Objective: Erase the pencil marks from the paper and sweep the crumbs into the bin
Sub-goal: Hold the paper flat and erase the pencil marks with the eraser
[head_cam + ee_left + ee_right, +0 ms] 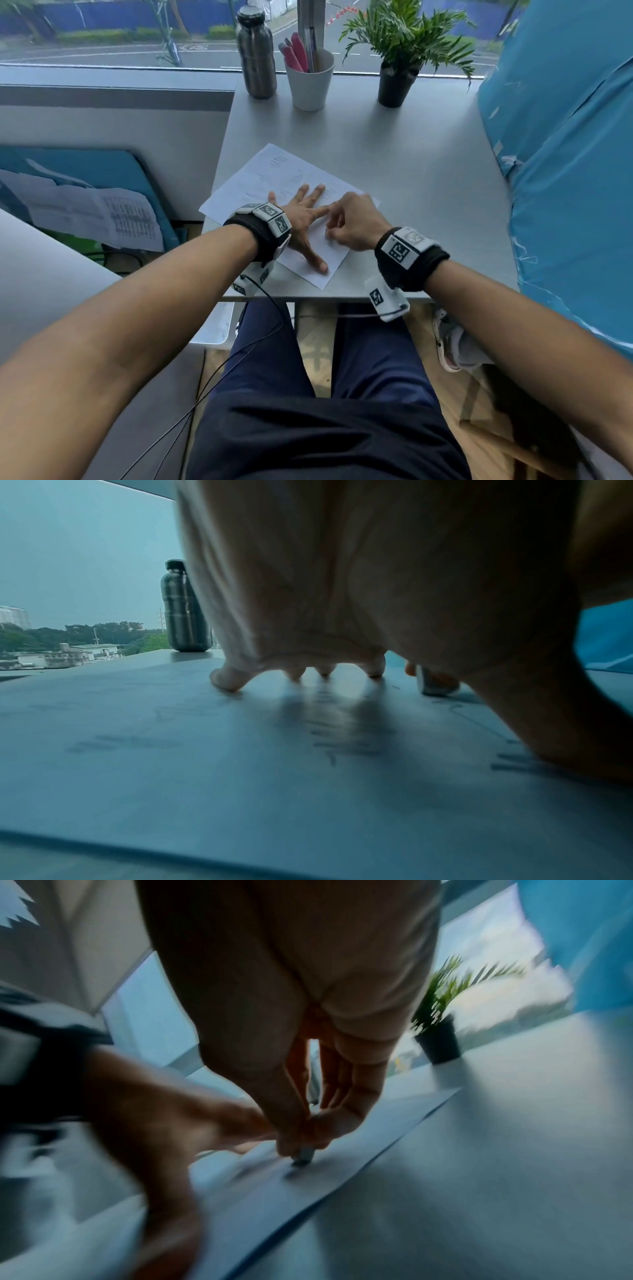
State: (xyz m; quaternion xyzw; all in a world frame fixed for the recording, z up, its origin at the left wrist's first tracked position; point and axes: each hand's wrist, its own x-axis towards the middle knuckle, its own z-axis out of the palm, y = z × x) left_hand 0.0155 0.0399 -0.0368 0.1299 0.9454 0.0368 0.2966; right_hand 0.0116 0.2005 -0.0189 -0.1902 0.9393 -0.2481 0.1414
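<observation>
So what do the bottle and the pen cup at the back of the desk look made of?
Bottle: likely brushed stainless steel, given its grey metallic sheen and ribbed body, with a dark cap. Pen cup: matte white, no gloss; plastic or ceramic, can't tell which.

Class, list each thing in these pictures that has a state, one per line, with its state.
Paper: flat on desk, pencil marks remaining.
Left hand: fingers spread, pressing paper.
Right hand: pinching eraser.
Eraser: tip on paper.
Bottle: upright, capped.
Cup: upright, holding pens.
</observation>
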